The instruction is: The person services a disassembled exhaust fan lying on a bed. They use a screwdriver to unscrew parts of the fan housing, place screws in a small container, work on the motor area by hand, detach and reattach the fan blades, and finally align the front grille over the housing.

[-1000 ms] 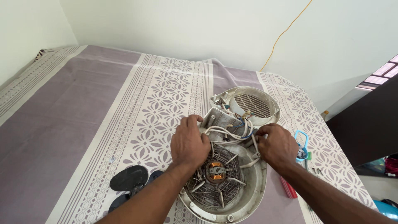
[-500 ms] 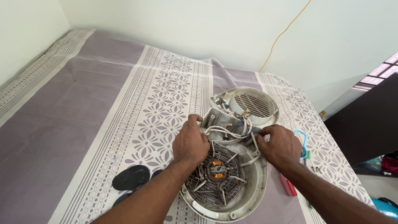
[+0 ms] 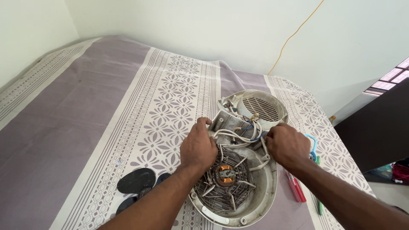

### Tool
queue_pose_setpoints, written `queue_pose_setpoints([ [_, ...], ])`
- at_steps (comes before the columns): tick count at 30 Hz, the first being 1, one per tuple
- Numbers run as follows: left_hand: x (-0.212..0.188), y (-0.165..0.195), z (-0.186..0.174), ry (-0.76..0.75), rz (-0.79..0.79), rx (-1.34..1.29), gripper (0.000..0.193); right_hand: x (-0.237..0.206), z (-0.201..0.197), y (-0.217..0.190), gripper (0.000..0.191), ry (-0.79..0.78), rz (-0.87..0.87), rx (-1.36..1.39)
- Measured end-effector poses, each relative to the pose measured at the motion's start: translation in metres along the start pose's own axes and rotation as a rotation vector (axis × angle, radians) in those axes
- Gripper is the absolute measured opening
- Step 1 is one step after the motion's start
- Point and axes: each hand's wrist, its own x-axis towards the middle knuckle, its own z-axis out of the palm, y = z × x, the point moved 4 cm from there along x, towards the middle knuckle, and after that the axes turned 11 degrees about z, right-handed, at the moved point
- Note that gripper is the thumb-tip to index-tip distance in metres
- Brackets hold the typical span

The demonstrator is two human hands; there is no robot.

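Little has shifted since earlier: the opened fan heater [image 3: 232,179] is still gripped by the left hand [image 3: 198,147]; white wires [image 3: 238,136] seem pinched by the right hand [image 3: 287,145].

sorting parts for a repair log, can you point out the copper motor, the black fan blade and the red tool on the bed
copper motor [image 3: 225,173], head view, on its orange winding at the grille's centre
black fan blade [image 3: 136,180], head view, on the broad upper blade
red tool [image 3: 295,190], head view, on the middle of its handle
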Motion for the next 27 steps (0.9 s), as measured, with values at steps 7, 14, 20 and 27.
queue_pose_setpoints([
  [7, -0.001, 0.001, 0.000, -0.029, -0.053, -0.005, 0.048, -0.003, -0.003, -0.009, 0.028, 0.009, -0.156, -0.147],
  [14, -0.001, 0.001, 0.000, -0.070, -0.081, -0.008, 0.050, -0.011, -0.008, -0.008, 0.025, 0.013, -0.072, -0.024],
  [20, 0.000, 0.001, -0.001, -0.051, -0.065, -0.002, 0.050, -0.019, -0.004, -0.001, 0.027, 0.054, -0.153, 0.014],
  [27, 0.000, -0.001, 0.000, -0.103, -0.110, -0.005, 0.052, -0.019, -0.004, 0.009, 0.029, 0.032, -0.167, 0.082],
])
